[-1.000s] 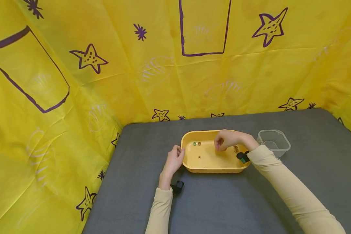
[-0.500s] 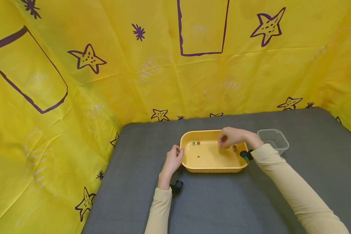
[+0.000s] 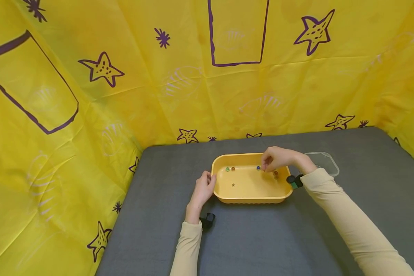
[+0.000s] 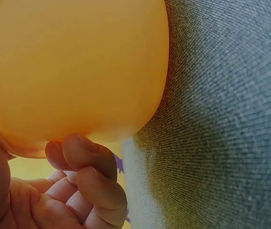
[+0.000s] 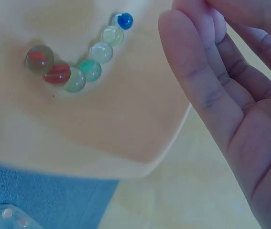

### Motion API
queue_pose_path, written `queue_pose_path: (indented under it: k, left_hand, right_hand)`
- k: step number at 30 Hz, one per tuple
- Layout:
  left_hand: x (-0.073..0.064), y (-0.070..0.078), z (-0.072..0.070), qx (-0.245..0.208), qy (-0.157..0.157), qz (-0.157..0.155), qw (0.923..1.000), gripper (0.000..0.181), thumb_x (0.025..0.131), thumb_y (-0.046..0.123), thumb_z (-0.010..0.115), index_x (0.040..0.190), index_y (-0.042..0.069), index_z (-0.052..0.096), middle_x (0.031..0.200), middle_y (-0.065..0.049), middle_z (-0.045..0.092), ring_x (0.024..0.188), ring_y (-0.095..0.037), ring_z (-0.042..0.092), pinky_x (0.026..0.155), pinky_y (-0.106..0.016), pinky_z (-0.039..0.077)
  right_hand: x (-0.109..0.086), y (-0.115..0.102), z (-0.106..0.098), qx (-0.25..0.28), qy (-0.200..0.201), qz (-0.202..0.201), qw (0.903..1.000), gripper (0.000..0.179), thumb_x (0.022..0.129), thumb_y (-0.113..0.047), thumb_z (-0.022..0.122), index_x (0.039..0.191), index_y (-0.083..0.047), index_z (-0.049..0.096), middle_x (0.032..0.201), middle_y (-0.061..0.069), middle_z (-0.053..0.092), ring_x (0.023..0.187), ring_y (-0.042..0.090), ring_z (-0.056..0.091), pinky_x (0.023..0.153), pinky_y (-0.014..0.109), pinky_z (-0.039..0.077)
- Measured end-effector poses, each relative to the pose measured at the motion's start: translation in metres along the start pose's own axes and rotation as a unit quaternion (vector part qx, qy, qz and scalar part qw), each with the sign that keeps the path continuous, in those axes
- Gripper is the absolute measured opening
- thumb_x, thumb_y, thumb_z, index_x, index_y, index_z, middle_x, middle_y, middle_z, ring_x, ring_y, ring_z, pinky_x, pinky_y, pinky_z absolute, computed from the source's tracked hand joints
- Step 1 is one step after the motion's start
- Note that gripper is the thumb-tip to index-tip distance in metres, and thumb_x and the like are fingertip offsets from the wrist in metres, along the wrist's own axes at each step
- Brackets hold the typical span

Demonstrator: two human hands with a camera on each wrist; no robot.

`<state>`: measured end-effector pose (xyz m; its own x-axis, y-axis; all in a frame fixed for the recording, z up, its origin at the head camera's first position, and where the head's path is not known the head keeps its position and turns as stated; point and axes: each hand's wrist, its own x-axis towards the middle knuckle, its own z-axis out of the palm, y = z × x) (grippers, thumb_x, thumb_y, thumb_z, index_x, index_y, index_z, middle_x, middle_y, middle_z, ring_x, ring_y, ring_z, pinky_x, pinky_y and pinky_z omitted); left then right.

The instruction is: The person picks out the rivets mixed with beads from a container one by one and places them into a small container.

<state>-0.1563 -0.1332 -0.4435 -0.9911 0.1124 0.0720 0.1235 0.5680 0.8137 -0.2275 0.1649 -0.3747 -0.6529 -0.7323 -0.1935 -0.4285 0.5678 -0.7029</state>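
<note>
A yellow plastic tray (image 3: pixel 248 198) stands on the grey tabletop. At its left end my left hand (image 3: pixel 202 191) grips the wall, thumb by the rim and curled fingers (image 4: pixel 90 152) against the outside. Over the tray's back right part hovers my right hand (image 3: pixel 279 157), its fingers bent and drawn together; no held thing shows, though the fingertips are partly cut off in the right wrist view. A blue marble (image 3: pixel 258 168) lies just left of them. In the right wrist view it ends a curved row of green, pale and red marbles (image 5: pixel 57 73).
A clear plastic container (image 3: pixel 331 163) stands right of the tray, partly behind the right wrist; small marbles (image 5: pixel 7 213) show in it. A green marble (image 3: pixel 227 169), an amber one (image 3: pixel 233 168) and a small gold-coloured piece (image 3: pixel 233 185) lie in the tray. Yellow patterned cloth (image 3: pixel 193 96) hangs behind.
My right hand has moved right and slightly back over the tray, uncovering the blue marble. The left hand keeps its grip on the tray's left end.
</note>
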Motion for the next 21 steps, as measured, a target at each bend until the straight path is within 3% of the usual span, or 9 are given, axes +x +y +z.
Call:
queue_pose_path:
  k: [5, 14, 21]
  left_hand:
    - [0.0, 0.0, 0.0, -0.001, 0.0, 0.0, 1.0, 0.021, 0.096, 0.02, 0.047, 0.099, -0.001, 0.05, 0.064, -0.005, 0.052, 0.051, -0.012, 0.048, 0.05, -0.026, 0.042]
    - [-0.001, 0.0, 0.0, -0.001, 0.001, -0.001, 1.0, 0.021, 0.096, 0.02, 0.047, 0.099, -0.001, 0.05, 0.065, -0.005, 0.052, 0.051, -0.012, 0.047, 0.05, -0.025, 0.041]
    - [-0.001, 0.002, 0.001, 0.0, 0.003, -0.005, 1.0, 0.021, 0.096, 0.021, 0.048, 0.098, 0.0, 0.05, 0.066, -0.005, 0.052, 0.053, -0.013, 0.047, 0.051, -0.026, 0.041]
  right_hand:
    - [-0.005, 0.002, -0.003, 0.007, 0.001, 0.0, 1.0, 0.009, 0.076, 0.006, 0.065, 0.078, -0.003, 0.066, 0.073, 0.002, 0.061, 0.062, 0.031, 0.057, 0.059, 0.035, 0.05]
    - [-0.013, 0.005, -0.007, -0.009, 0.011, -0.004, 0.9999, 0.005, 0.076, 0.004, 0.066, 0.08, 0.0, 0.066, 0.074, 0.0, 0.063, 0.064, 0.013, 0.056, 0.063, 0.027, 0.049]
    - [-0.023, 0.005, -0.012, -0.015, 0.025, -0.004, 0.9996, 0.005, 0.076, 0.003, 0.066, 0.077, -0.002, 0.065, 0.072, 0.001, 0.062, 0.064, 0.012, 0.053, 0.062, 0.025, 0.045]
